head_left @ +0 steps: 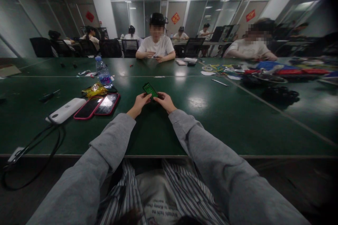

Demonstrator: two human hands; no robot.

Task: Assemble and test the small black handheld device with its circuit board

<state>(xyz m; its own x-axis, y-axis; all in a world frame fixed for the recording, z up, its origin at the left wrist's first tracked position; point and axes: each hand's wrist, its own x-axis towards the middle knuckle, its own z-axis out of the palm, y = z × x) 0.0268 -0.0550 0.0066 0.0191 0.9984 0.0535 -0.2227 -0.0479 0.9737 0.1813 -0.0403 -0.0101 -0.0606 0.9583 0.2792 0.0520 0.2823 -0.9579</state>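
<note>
Between my two hands, a little above the green tabletop (155,132), is a small green circuit board (150,90) with a dark edge or casing. It is tilted, its upper end pointing away and to the left. My left hand (141,103) pinches its left side, thumb on top. On the lower right side my right hand (164,102) grips it the same way. The fingers beneath the board are hidden.
Left of my hands lie a phone in a red case (107,104), an open case flap (88,108), a white power bank (66,110) with a black cable, a yellow wrapper (94,90) and a water bottle (103,72). A screwdriver (50,95) lies farther left. Cables and black gloves (281,95) are at right; people sit opposite.
</note>
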